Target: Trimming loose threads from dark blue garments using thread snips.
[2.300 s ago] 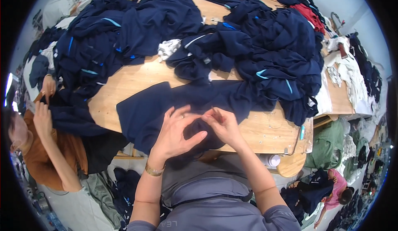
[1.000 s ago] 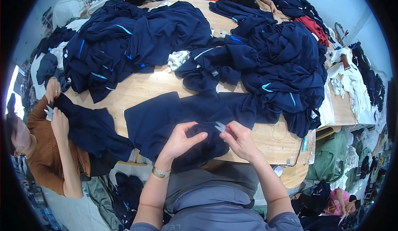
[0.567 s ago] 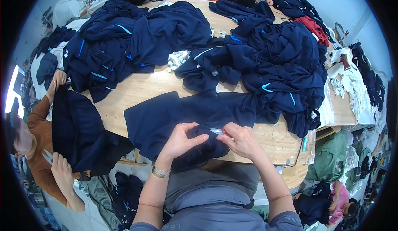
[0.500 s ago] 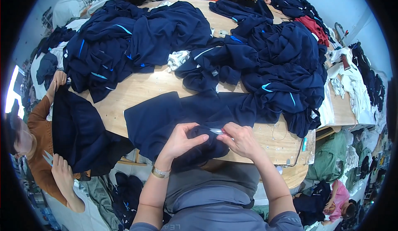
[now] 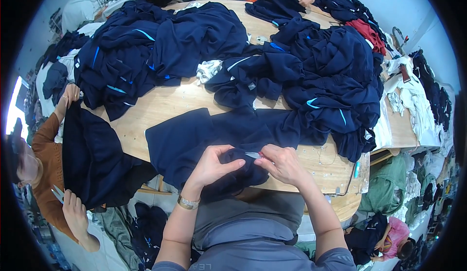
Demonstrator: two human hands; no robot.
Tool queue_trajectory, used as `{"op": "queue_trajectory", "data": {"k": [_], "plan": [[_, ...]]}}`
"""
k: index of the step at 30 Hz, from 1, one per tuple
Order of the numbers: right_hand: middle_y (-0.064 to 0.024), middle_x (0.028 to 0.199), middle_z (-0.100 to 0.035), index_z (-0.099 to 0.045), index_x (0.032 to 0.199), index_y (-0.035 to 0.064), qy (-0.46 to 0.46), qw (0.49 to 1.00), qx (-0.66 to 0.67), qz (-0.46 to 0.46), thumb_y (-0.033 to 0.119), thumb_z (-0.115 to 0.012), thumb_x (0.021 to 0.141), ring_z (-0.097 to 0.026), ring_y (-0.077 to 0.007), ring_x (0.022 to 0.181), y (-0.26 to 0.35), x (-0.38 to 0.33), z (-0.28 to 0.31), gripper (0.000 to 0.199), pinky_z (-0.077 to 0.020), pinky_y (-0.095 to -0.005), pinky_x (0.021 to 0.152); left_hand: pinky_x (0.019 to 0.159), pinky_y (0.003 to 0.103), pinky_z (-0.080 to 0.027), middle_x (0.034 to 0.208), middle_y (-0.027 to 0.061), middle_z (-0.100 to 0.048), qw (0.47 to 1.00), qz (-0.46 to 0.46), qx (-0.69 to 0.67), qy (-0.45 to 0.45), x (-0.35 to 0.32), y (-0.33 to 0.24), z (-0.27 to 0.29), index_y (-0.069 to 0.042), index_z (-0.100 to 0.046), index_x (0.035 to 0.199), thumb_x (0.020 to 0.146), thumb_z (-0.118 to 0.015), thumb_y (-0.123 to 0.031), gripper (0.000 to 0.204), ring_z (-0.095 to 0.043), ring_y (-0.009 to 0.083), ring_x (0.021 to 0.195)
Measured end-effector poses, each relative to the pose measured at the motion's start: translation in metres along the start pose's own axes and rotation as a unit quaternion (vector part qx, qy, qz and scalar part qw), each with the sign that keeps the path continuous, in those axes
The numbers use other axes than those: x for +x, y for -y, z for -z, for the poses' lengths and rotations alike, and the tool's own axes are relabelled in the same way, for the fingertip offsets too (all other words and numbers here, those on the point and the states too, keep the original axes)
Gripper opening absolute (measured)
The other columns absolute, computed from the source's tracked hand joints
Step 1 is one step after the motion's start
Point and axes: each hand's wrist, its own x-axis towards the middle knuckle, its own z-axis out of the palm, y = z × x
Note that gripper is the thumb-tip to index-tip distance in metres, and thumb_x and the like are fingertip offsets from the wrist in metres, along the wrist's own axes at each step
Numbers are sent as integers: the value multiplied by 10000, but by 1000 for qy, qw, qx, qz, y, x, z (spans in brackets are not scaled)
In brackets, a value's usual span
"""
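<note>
A dark navy garment [image 5: 182, 137] lies spread along the near side of the table and hangs over its front edge. My left hand [image 5: 214, 166] pinches a bunched fold of this cloth between thumb and fingers. From the right, my right hand [image 5: 283, 165] grips small thread snips [image 5: 253, 154], whose silver blades point left into the fold. A bit of the red handle shows by my fingertips. The blades touch or nearly touch the cloth close to my left fingers. The exact spot under them is too small to make out.
Heaps of navy garments with light-blue trim [image 5: 194, 32] [image 5: 335, 66] cover the wooden table [image 5: 168, 98]. A white crumpled cloth [image 5: 209, 70] lies between them. At left, a co-worker [image 5: 51, 173] holds navy cloth and scissors [image 5: 58, 193]. Two people work across the table. A turquoise cutter-like tool [image 5: 357, 169] lies at right.
My hands and the snips hold nearly the same place. Across the table, the person in green has lifted an edge of navy cloth. The left co-worker's scissors have shifted slightly.
</note>
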Motion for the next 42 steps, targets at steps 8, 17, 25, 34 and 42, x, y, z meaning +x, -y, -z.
{"op": "queue_trajectory", "data": {"k": [8,17,25,34,42], "plan": [[-114,692,-554,-549,760,29,0,999,-30,17,307,-604,839,-555,-307,600,2,0,0,293,-409,-373,525,678,214,-457,805,24,-655,999,-17,29,-2,-2,-1,-2,33,-658,920,768,-708,-116,219,-551,51,724],[-83,718,-531,-523,739,55,-28,997,-64,32,344,-601,839,-546,-285,575,7,0,-1,316,-399,-368,511,674,214,-455,800,18,-658,999,-16,37,9,-1,-2,-3,23,-665,919,759,-720,-133,230,-549,50,709],[-90,712,-543,-526,743,45,-23,997,-68,41,314,-613,836,-543,-295,561,6,3,-1,298,-408,-357,516,688,211,-457,830,21,-659,997,-18,67,22,1,-4,-4,13,-665,933,752,-727,-131,240,-565,60,753],[-70,741,-456,-417,855,27,-81,949,294,-83,202,-611,866,-416,-146,671,-8,5,-28,261,-380,-274,627,679,178,-457,857,5,-612,991,12,-118,62,8,15,1,-19,-574,953,761,-730,-88,257,-554,47,742],[11,701,-434,-454,854,54,-185,930,311,-62,93,-686,797,-366,-78,612,-19,3,-46,243,-337,-220,559,772,270,-451,905,45,-613,996,-16,71,51,8,11,8,16,-552,1031,899,-550,-125,193,-562,119,843]]}}
